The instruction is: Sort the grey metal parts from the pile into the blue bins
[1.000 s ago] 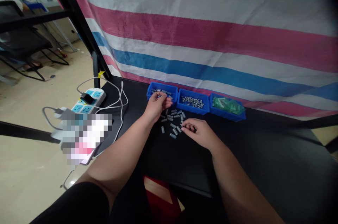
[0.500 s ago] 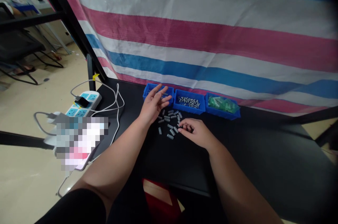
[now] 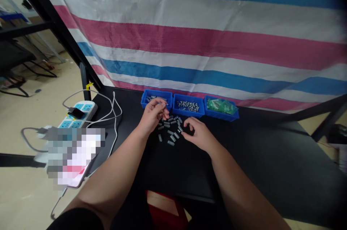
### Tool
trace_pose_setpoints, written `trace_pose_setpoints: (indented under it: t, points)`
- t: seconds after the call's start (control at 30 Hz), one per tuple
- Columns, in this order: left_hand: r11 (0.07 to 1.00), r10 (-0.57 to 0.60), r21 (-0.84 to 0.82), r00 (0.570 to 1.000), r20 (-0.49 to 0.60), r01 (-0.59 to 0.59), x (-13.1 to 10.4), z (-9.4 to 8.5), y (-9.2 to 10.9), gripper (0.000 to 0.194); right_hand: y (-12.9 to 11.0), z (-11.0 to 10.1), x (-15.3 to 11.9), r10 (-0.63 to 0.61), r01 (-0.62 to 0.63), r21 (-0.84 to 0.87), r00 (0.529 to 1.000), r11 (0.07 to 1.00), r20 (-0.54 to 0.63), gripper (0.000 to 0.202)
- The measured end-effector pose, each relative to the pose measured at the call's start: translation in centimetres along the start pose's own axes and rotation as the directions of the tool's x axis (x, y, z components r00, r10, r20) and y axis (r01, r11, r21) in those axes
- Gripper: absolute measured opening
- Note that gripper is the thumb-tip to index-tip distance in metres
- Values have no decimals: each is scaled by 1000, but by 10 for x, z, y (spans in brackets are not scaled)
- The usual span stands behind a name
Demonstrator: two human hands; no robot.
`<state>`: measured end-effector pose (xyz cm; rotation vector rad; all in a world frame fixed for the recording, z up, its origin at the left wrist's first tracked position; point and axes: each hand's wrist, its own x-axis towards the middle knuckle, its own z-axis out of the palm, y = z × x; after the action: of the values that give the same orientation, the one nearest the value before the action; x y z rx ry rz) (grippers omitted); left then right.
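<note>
My left hand point(image 3: 154, 116) hovers in front of the left blue bin, its fingers curled and the thumb close to the index finger. Whatever lies between those fingertips, if anything, I cannot make out. Below and beside it, several short grey metal cylinders point(image 3: 172, 138) lie scattered on the black table. At the right edge of these pieces is my right hand point(image 3: 199, 134), thumb and index finger apart, with nothing visible between them. Similar grey pieces lie in the left blue bin point(image 3: 143, 104), partly hidden by my left hand.
The middle blue bin point(image 3: 188, 113) holds many small shiny metal parts; the right one point(image 3: 222, 115) holds a green plastic bag point(image 3: 221, 106). A power strip point(image 3: 89, 106), white cables point(image 3: 116, 132) and a blurred-out phone point(image 3: 77, 179) occupy the table's left side. Striped sheeting point(image 3: 173, 35) hangs behind.
My left hand has dropped slightly toward me, and its spread fingers have curled in. My right thumb and index finger have parted. The whole view has shifted a little.
</note>
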<state>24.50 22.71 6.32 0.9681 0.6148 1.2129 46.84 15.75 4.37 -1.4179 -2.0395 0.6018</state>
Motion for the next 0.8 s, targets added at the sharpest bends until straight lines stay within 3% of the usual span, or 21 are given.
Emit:
trace_pose_setpoints:
  t: [0.17, 0.3, 0.37, 0.47, 0.53, 0.67, 0.8]
  points:
    - [988, 32, 150, 998, 48, -39, -2, 2, -4, 21, -3, 3, 1, 1, 0, -27, 999, 1000, 35, 8]
    - [960, 52, 272, 996, 69, -69, -3, 1, -4, 16, -2, 2, 2, 4, -5, -5, 998, 1000, -56, 8]
    - [923, 49, 369, 984, 174, -111, -5, 1, -3, 16, -2, 1, 2, 31, -18, 105, 991, 994, -127, 4]
    - [834, -36, 520, 922, 386, -186, -11, 4, -2, 24, -4, 2, 2, 50, 4, 319, 986, 948, -160, 5]
    - [800, -102, 569, 890, 443, -192, -14, 5, -6, 24, -5, 4, 2, 33, 30, 400, 988, 916, -150, 10]
    - [822, -146, 560, 910, 388, -107, -11, 1, -16, 23, -5, 7, 2, 29, 41, 427, 987, 903, -157, 12]
    - [898, -28, 435, 976, 217, -71, -4, -2, -16, 29, -6, 2, 2, -15, 50, 204, 985, 978, -171, 13]
